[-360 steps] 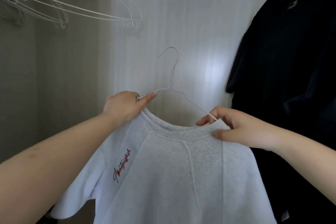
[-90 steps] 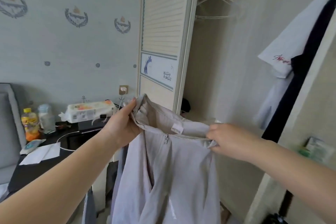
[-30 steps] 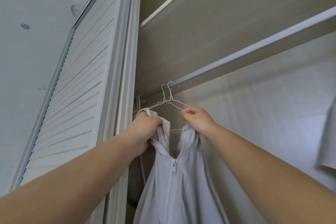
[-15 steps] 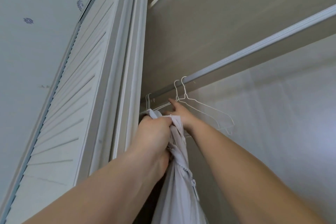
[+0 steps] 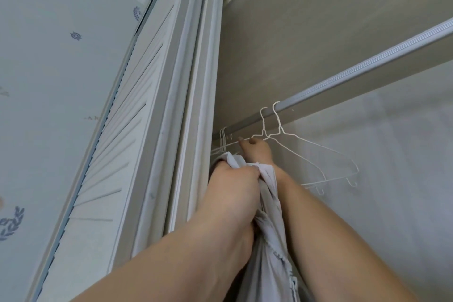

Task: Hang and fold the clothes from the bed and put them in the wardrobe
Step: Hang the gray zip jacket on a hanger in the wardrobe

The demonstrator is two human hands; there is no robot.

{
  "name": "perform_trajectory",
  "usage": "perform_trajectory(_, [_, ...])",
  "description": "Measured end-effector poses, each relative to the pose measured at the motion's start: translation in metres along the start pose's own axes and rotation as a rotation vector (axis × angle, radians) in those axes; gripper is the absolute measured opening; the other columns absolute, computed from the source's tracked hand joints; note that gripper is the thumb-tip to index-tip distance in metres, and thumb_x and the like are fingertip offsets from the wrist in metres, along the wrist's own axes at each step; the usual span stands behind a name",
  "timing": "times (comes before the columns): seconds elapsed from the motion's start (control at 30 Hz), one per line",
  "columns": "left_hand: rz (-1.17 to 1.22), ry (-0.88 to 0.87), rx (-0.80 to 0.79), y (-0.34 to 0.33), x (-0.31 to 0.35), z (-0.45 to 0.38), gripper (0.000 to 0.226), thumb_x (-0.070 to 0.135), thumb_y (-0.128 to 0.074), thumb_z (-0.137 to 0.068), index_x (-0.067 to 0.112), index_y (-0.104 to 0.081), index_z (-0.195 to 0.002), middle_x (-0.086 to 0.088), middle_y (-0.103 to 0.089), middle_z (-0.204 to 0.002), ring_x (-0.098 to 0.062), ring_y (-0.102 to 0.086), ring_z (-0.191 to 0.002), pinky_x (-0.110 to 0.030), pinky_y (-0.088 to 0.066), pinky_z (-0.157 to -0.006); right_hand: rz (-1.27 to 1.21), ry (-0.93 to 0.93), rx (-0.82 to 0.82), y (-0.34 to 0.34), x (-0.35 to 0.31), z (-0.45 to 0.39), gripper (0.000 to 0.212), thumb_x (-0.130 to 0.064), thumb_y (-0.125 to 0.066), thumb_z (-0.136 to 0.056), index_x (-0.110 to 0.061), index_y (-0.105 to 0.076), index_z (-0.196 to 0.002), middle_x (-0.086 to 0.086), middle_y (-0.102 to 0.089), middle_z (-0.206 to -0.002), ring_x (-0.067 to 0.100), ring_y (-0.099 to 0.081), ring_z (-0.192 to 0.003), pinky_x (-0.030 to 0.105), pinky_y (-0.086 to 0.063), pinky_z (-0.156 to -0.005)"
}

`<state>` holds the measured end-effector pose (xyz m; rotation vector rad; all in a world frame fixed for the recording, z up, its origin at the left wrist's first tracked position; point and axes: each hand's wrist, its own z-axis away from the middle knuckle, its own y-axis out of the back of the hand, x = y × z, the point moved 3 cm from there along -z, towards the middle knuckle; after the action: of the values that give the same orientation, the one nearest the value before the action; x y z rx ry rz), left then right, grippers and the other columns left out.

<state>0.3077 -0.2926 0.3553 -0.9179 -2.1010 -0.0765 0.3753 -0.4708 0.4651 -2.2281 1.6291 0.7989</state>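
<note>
Lifted beneath the wardrobe rail [image 5: 343, 78], right hand [image 5: 255, 151] now pinches a wire hanger [image 5: 316, 154]; left hand [image 5: 232, 186] grips the bunched grey jacket [image 5: 267, 240].

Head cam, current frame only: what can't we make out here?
- Right hand: its grip on the wire hanger is unclear; garment and left hand cover the palm.
- Garment: lower part cut off by the bottom edge; type unclear.
- Hangers at the rod's left end: too thin and bunched to count.
- Rod: right end cut off by the frame edge.
</note>
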Motion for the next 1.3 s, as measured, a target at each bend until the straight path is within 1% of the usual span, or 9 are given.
perform_trajectory(0.13, [0.138,0.065,0.0,0.001,-0.007,-0.003,0.019,0.004,-0.058,-0.084,-0.001,-0.06,-0.102,-0.026,-0.065,-0.103,-0.04,-0.063,-0.098,-0.055,-0.047,-0.095,-0.22,-0.053,0.143,0.005,0.005,0.0,0.029,-0.01,-0.047,-0.092,-0.004,-0.062,-0.117,0.012,-0.07,-0.087,0.026,-0.067,-0.088,0.036,-0.052,-0.088])
perform_trajectory(0.3, [0.157,0.074,-0.021,0.001,-0.009,-0.004,0.013,0.004,-0.056,-0.085,0.002,-0.06,-0.097,-0.025,-0.065,-0.097,-0.037,-0.065,-0.091,-0.05,-0.051,-0.091,-0.323,-0.011,0.117,0.015,-0.008,-0.002,0.042,0.002,-0.039,-0.092,-0.004,-0.052,-0.131,0.012,-0.059,-0.106,0.013,-0.057,-0.055,0.037,-0.057,-0.075])
perform_trajectory(0.47, [0.197,0.066,-0.091,0.001,-0.007,-0.001,0.009,0.0,-0.051,-0.09,0.0,-0.06,-0.091,-0.021,-0.062,-0.086,-0.033,-0.063,-0.083,-0.042,-0.05,-0.082,-0.246,0.055,0.085,0.035,-0.016,0.015,0.042,0.0,-0.038,-0.091,-0.009,-0.056,-0.129,0.005,-0.061,-0.123,0.009,-0.052,-0.056,0.022,-0.047,-0.055])
perform_trajectory(0.6, [0.154,0.071,-0.209,-0.002,-0.004,0.009,0.018,-0.001,-0.048,-0.091,-0.002,-0.062,-0.103,-0.025,-0.065,-0.095,-0.036,-0.065,-0.087,-0.042,-0.051,-0.083,-0.027,0.09,0.064,0.082,-0.011,0.048,0.042,-0.002,-0.036,-0.092,-0.013,-0.057,-0.126,-0.002,-0.062,-0.124,0.005,-0.049,-0.055,0.009,-0.039,-0.044])
perform_trajectory(0.77, [-0.04,0.124,-0.49,-0.008,-0.017,0.027,0.02,-0.001,-0.05,-0.089,0.003,-0.066,-0.1,-0.021,-0.071,-0.094,-0.027,-0.069,-0.078,-0.032,-0.055,-0.071,0.35,0.175,0.083,0.169,-0.003,0.112,0.042,-0.002,-0.034,-0.094,-0.015,-0.056,-0.126,-0.002,-0.063,-0.121,0.004,-0.049,-0.06,0.016,-0.042,-0.066])
perform_trajectory(0.83, [-0.168,0.124,-0.626,-0.012,-0.023,0.038,0.019,-0.002,-0.05,-0.087,0.006,-0.068,-0.089,-0.019,-0.07,-0.086,-0.025,-0.067,-0.074,-0.03,-0.054,-0.07,0.492,0.18,0.074,0.206,-0.005,0.146,0.041,-0.006,-0.034,-0.096,-0.022,-0.047,-0.131,-0.008,-0.061,-0.114,0.01,-0.052,-0.056,0.016,-0.046,-0.057])
perform_trajectory(0.97, [-0.515,0.044,-0.818,-0.017,-0.036,0.049,0.035,0.001,-0.051,-0.086,0.017,-0.071,-0.062,-0.005,-0.068,-0.064,-0.011,-0.063,-0.058,-0.016,-0.047,-0.054,0.872,0.165,0.055,0.269,-0.012,0.204,0.045,-0.015,-0.037,-0.098,-0.026,-0.035,-0.142,-0.015,-0.064,-0.115,0.013,-0.05,-0.069,0.028,-0.046,-0.073])
perform_trajectory(1.17, [-0.858,-0.149,-1.095,-0.032,-0.051,0.084,0.016,0.023,-0.069,-0.084,0.012,-0.071,-0.095,-0.012,-0.071,-0.101,-0.024,-0.067,-0.096,-0.039,-0.048,-0.093,1.178,0.088,0.033,0.323,-0.036,0.297,0.037,-0.019,-0.037,-0.1,-0.029,-0.046,-0.134,-0.021,-0.066,-0.112,0.003,-0.044,-0.063,0.024,-0.036,-0.07])
perform_trajectory(1.3, [-1.092,-0.259,-1.197,-0.036,-0.059,0.099,0.017,0.02,-0.071,-0.083,0.012,-0.07,-0.098,-0.01,-0.071,-0.103,-0.029,-0.063,-0.102,-0.038,-0.047,-0.093,1.304,0.129,-0.058,0.329,-0.056,0.348,0.038,-0.019,-0.041,-0.099,-0.029,-0.046,-0.135,-0.02,-0.066,-0.113,0.015,-0.063,-0.097,0.029,-0.045,-0.079])
